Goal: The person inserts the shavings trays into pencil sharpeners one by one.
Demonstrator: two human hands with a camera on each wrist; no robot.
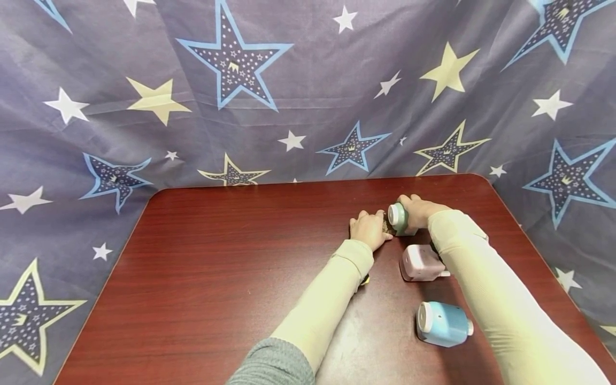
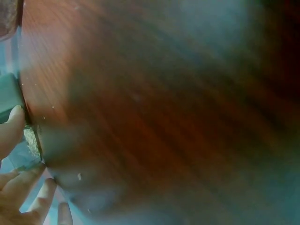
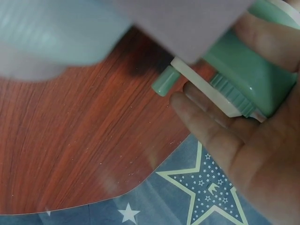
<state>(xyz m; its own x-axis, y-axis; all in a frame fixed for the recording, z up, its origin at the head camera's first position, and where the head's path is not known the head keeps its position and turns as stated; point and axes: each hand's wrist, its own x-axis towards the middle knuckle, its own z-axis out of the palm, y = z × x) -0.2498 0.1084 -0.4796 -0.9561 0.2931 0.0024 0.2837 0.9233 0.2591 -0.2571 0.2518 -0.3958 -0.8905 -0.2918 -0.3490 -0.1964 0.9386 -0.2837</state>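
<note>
My right hand [image 1: 420,210] grips a green hand-crank pencil sharpener [image 1: 403,223], its round white-rimmed end facing left. In the right wrist view its crank handle [image 3: 166,80] sticks out past the fingers. Against the sharpener's left side, my left hand [image 1: 368,230] holds a small clear bin with pale brown shavings [image 2: 32,142] between thumb and fingers. The bin sits right beside the green body [image 2: 9,96]; whether the two are joined cannot be told. Nearer to me lie a pink sharpener [image 1: 421,263] and a blue sharpener [image 1: 445,324].
A small black and yellow object [image 1: 366,279] is partly hidden under the left sleeve. Little crumbs [image 2: 79,176] are scattered on the red-brown table [image 1: 216,278]. A star-patterned cloth [image 1: 298,107] hangs behind the table's far edge.
</note>
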